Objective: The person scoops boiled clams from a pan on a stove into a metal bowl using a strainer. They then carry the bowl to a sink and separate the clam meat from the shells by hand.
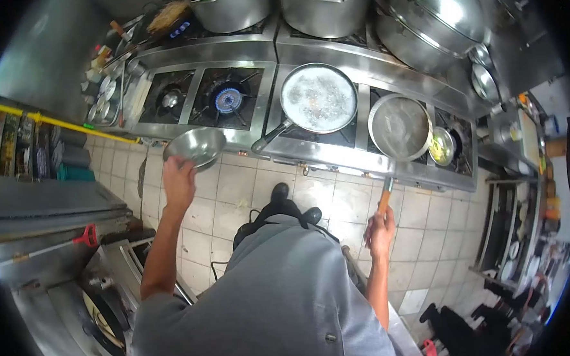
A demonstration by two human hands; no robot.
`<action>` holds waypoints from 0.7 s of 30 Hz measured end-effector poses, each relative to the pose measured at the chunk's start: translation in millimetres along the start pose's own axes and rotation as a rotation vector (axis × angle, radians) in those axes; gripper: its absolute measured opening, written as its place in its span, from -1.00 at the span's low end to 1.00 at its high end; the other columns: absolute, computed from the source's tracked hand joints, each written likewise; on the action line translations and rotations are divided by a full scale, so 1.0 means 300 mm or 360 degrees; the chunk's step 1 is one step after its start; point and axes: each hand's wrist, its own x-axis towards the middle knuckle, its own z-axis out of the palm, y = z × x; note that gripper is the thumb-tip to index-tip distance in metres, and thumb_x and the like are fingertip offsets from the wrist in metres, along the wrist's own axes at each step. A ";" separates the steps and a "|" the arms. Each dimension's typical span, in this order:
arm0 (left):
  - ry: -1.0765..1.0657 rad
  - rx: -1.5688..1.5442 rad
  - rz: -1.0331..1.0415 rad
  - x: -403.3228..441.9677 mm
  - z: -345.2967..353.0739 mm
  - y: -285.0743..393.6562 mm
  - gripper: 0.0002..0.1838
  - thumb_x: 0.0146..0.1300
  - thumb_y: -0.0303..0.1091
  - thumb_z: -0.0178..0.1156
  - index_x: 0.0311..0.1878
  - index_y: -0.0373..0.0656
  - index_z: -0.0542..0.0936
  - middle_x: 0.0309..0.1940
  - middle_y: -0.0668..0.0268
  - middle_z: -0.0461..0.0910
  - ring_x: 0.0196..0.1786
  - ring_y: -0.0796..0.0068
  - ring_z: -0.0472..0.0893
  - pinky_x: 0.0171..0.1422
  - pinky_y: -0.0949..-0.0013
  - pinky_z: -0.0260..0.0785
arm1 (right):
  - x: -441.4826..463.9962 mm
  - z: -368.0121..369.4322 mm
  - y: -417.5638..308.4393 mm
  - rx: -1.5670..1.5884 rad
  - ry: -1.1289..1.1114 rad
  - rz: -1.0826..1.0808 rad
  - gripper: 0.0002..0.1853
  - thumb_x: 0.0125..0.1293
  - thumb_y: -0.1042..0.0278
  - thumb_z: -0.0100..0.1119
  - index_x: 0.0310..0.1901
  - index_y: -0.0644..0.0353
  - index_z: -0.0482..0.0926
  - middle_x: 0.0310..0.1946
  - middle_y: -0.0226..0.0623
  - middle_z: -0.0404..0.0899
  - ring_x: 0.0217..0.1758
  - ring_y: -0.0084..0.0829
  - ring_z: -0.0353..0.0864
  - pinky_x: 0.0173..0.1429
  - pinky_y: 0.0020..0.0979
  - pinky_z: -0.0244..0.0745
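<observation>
My left hand [180, 176] grips the near rim of a steel bowl [199, 146], held tilted over the floor just in front of the stove. What the bowl holds, if anything, I cannot make out. My right hand [379, 231] is wrapped round the wooden handle of a strainer [399, 127], whose round, wide head is over the right part of the stove. Between them a frying pan [318, 99] with white, bubbling liquid sits on a burner, its dark handle pointing toward my left. A small bowl [442, 146] with yellow-green food stands right of the strainer.
A blue flame burns on an uncovered burner [229, 100] at the left. Large steel pots [231, 10] line the back, with a lidded pot [428, 25] at the right. Shelves [510, 230] stand far right. A wok [105, 323] lies behind on the left; a person's dark legs show lower right.
</observation>
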 end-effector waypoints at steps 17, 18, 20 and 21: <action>-0.0517 -0.1153 -0.0590 -0.233 0.009 -0.386 -0.81 0.10 -0.52 0.34 -0.34 -0.18 0.47 -0.46 0.43 0.45 -0.41 0.69 0.37 -0.40 0.49 0.23 | 0.556 0.415 -0.194 -0.1919 0.0264 -0.1098 -0.52 0.51 0.44 -0.05 0.42 0.27 0.26 -0.22 0.41 0.63 -0.16 0.38 0.65 -0.09 0.20 0.50; -0.0523 -0.1165 -0.0590 -0.258 0.046 -0.396 -0.81 0.10 -0.52 0.34 -0.34 -0.18 0.47 -0.46 0.43 0.45 -0.41 0.69 0.37 -0.40 0.49 0.23 | 0.573 0.416 -0.197 -0.2016 0.0273 -0.1091 -0.51 0.52 0.44 -0.07 0.44 0.27 0.24 -0.21 0.42 0.62 -0.15 0.38 0.65 -0.08 0.21 0.50; -0.0603 -0.1464 -0.0710 -0.284 0.101 -0.400 -0.64 -0.04 -0.67 0.27 -0.12 -0.22 0.50 -0.34 0.36 0.50 -0.35 0.63 0.46 -0.36 0.46 0.32 | 0.595 0.401 -0.179 -0.2129 0.0316 -0.1165 -0.54 0.52 0.45 -0.09 0.41 0.27 0.26 -0.23 0.40 0.64 -0.14 0.36 0.67 -0.08 0.19 0.54; -0.0612 -0.1472 -0.0702 -0.255 0.062 -0.362 -0.64 -0.04 -0.67 0.27 -0.12 -0.22 0.50 -0.34 0.36 0.50 -0.35 0.63 0.46 -0.36 0.46 0.32 | 0.600 0.395 -0.166 -0.2135 0.0327 -0.1157 -0.54 0.52 0.45 -0.09 0.41 0.27 0.26 -0.23 0.40 0.64 -0.14 0.36 0.67 -0.08 0.19 0.54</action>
